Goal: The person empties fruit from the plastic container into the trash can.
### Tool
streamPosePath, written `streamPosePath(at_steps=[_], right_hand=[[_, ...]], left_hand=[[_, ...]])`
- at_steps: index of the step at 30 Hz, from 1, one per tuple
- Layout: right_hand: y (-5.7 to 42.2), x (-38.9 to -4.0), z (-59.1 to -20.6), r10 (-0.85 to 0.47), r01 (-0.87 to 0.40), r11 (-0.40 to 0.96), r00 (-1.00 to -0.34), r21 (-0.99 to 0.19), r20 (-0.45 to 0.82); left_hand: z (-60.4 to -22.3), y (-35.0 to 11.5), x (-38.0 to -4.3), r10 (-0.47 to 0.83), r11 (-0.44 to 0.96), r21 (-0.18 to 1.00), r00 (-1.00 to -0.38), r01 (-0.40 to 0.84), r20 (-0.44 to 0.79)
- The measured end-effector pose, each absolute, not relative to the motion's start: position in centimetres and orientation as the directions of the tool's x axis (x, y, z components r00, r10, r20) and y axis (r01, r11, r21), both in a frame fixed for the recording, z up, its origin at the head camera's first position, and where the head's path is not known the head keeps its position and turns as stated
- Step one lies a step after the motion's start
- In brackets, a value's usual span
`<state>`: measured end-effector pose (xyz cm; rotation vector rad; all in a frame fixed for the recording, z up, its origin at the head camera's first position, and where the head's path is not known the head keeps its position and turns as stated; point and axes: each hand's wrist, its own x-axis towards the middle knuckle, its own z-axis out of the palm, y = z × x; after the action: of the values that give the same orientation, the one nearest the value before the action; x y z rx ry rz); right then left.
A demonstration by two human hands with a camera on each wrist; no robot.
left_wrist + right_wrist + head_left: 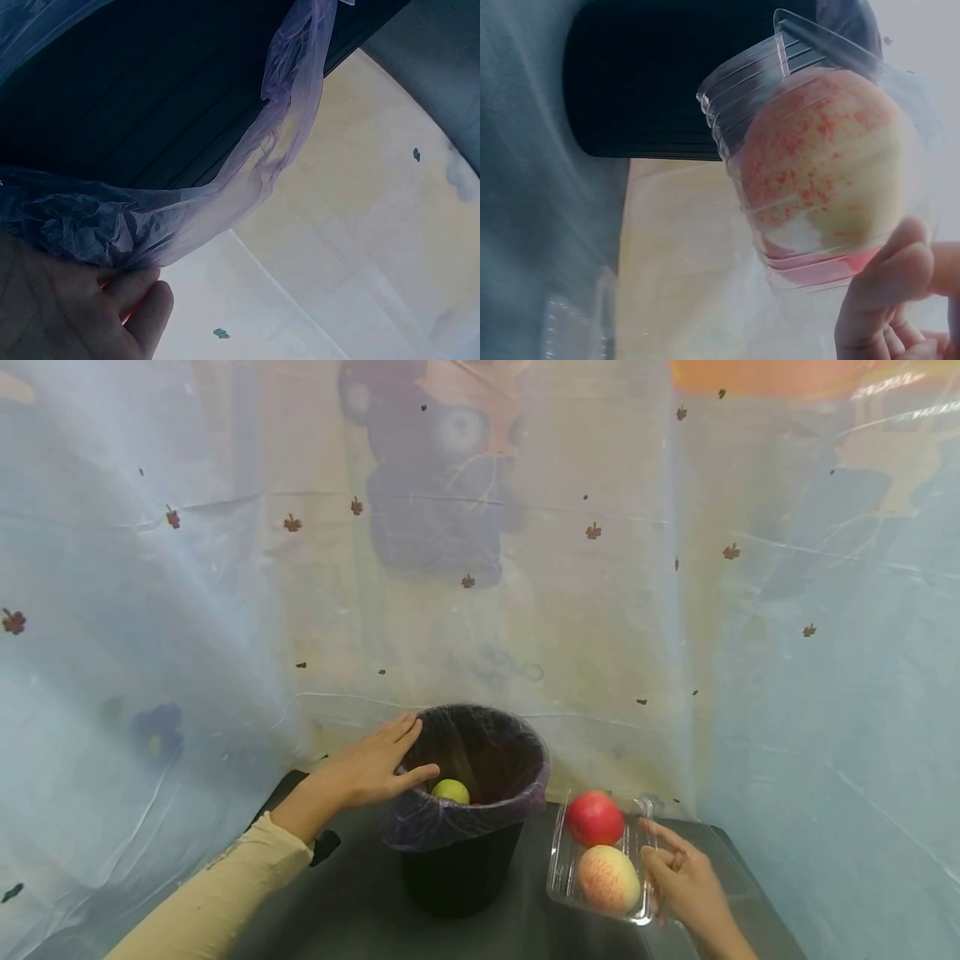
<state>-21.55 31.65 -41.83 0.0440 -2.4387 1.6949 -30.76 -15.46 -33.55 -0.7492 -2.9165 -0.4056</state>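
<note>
In the head view a black bin [457, 877] stands upright, lined with a thin purple plastic bag [435, 827] folded over its rim. A yellow-green fruit [451, 791] shows inside, with a sliver of red beside it. My left hand [375, 766] rests on the bin's left rim, fingers extended; in the left wrist view its fingers touch the bag's folded edge. To the right of the bin, my right hand [686, 881] pinches the side of a clear plastic container [558, 868]. It carries a red fruit [595, 818] and a yellow peach with red speckles [609, 879].
Everything stands over a dark table [337, 910]. Another clear plastic container [577, 330] lies on it at the right. Translucent printed sheeting [480, 627] hangs close behind and on both sides. A black object [326, 846] lies beneath the left forearm.
</note>
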Motion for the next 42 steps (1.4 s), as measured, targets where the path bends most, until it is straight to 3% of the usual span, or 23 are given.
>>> streamPosePath(at_steps=[7,19,26,42], right_hand=[[32.1,-22.5,-40.0,0.088,-0.201,0.431,-0.961,-0.880,0.262],[31.8,-24.0,-36.6,0.098,-0.266,0.406,-0.939,-0.874,0.331],[31.0,-25.0,-34.2,0.073,-0.376,0.382,-0.899,-0.844,0.433],[29.1,-27.2,-31.0,0.090,-0.475,0.402,-0.830,-0.782,0.550]], left_hand=[[-33.5,-15.3,-30.7,0.466,0.836,0.233,-0.867,0.497,0.177],[-33.9,-15.2,-30.9,0.472,0.835,0.228,-0.865,0.501,0.173],[-33.8,-15.4,-31.1,0.477,0.828,0.243,-0.863,0.505,0.166],[-33.8,-15.5,-31.3,0.469,0.834,0.244,-0.869,0.495,0.160]])
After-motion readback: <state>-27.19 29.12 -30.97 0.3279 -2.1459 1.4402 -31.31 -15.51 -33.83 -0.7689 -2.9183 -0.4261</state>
